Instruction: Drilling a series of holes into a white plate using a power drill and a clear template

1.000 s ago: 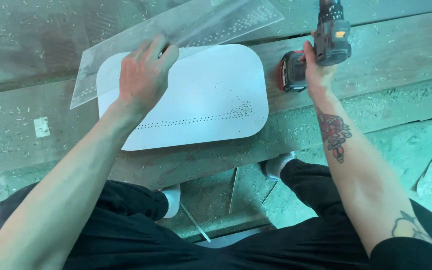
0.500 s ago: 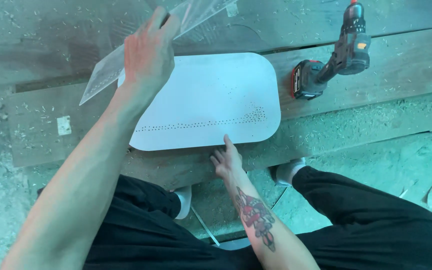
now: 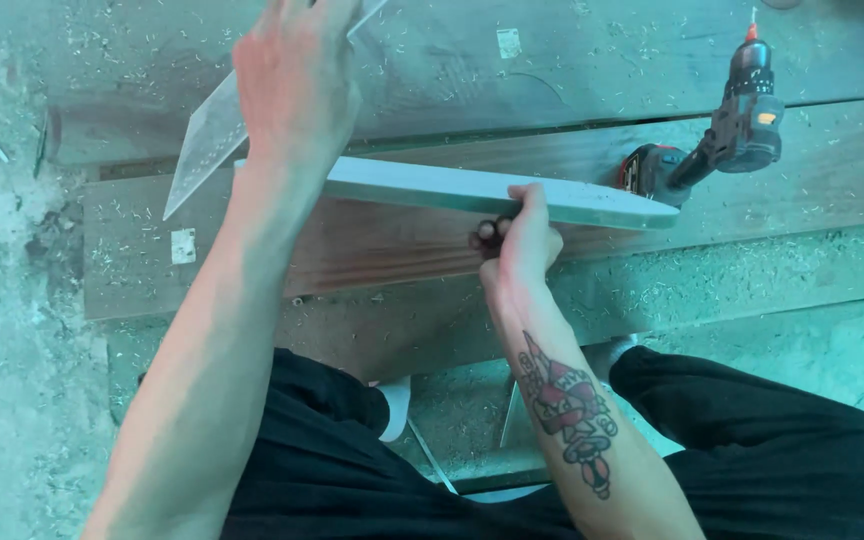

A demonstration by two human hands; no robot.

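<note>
Nearest to us are our knees in black trousers point(image 3: 752, 440), with a sawdust-strewn floor point(image 3: 12, 300) to the left. Our right hand point(image 3: 520, 240) is closed around the near edge of the white board point(image 3: 432, 188), fingers curled under and thumb on top, tipping the board up so that we see it almost edge-on above the wooden desk point(image 3: 372, 250). Our left hand point(image 3: 294, 70) reaches further out, curled over the clear plastic sheet point(image 3: 207, 140), which slants up off the desk behind the board; how firmly it grips we cannot tell. Beyond the board's right end, a cordless drill point(image 3: 727, 140) rests on the desk, just beside the board, well apart from both hands.
</note>
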